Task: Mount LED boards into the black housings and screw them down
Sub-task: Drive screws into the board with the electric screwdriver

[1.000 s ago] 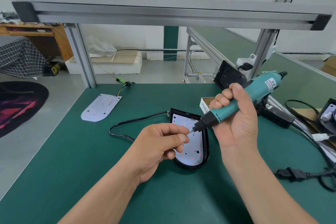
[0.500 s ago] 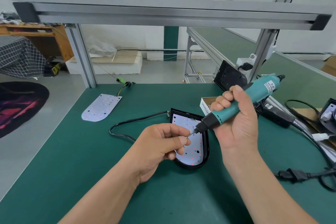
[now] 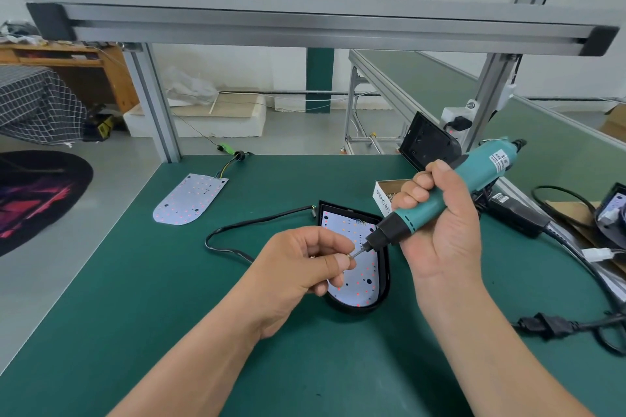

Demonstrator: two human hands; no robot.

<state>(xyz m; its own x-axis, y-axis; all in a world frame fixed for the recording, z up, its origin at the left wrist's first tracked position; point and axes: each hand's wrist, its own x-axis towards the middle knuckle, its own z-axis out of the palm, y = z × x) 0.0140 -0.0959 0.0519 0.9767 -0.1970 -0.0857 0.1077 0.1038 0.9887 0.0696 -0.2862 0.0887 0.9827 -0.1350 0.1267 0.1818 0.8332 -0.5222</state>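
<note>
**Screw pinched at the bit, over the housing**

I see the left hand point(image 3: 305, 267) in the middle of the frame, thumb and forefinger pinched together on a small screw point(image 3: 349, 257) at the tip of the electric screwdriver point(image 3: 474, 176). The right hand point(image 3: 440, 237) wraps the teal body of the tool, all fingers clamped round it, with the bit slanting down and to the left. Both hands are over the black housing point(image 3: 386, 284), which lies flat on the green table point(image 3: 152, 332) at centre frame. An LED board point(image 3: 362, 278) is seated inside it and its cable point(image 3: 237, 225) trails off to the left. A second LED board point(image 3: 189, 200) lies bare at the upper left of the table, well apart. An open box point(image 3: 386, 188) stands just behind the right hand's knuckles. Against the frame a second ago, little differs: the driver's rear end sits slightly lower, and the pinch stays at the bit tip.
</note>
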